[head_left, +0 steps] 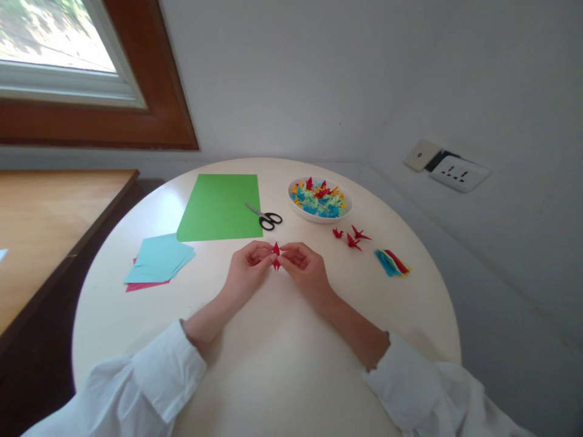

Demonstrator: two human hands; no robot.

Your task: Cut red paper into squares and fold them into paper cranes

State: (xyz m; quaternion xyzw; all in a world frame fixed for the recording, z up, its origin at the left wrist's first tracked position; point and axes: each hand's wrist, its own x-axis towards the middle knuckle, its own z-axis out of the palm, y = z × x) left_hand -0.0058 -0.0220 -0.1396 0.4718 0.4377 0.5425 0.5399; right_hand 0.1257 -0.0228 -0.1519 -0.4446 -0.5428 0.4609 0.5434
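Between my two hands, over the middle of the round table, is a small piece of folded red paper (276,249), pointed at its top and split into points at its lower end. My left hand (251,261) pinches its left side between thumb and fingers. From the right, my right hand (304,264) pinches the other side the same way. The fingertips cover part of the fold. Off to the right of my right hand lie several finished red paper cranes (353,241), apart from it.
A white bowl (304,215) of colourful paper cranes stands at the back. Black-handled scissors (268,221) overlap a green sheet (218,209). Light blue squares (159,258) lie over pink paper (146,286) on the left, and coloured paper strips (392,263) on the right of the white table (273,376).
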